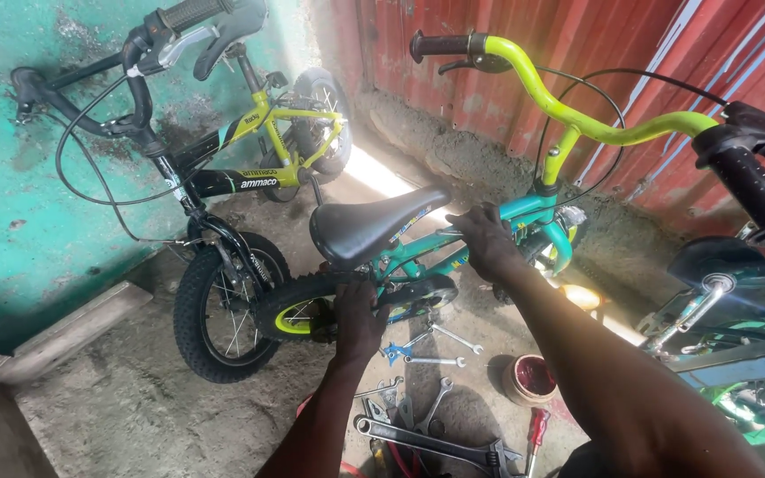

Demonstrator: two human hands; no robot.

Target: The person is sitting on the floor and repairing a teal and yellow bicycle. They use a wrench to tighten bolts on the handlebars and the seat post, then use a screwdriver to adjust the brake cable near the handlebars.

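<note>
A small teal children's bike [524,212] with lime-yellow handlebars [577,119] and a black saddle [374,221] stands in front of me. My right hand [486,241] grips its teal top tube just behind the head tube. My left hand [358,320] reaches down under the saddle and closes on the rear part of the frame, beside the black rear tyre with a yellow rim [298,312]. Its fingertips are hidden behind the wheel.
A second small bike, black and yellow [250,173], leans on the green wall at left. Wrenches and spanners [427,416] lie on the concrete floor below, beside a small red-filled tub [531,377]. Another bike's handlebar grip [754,181] juts in at right.
</note>
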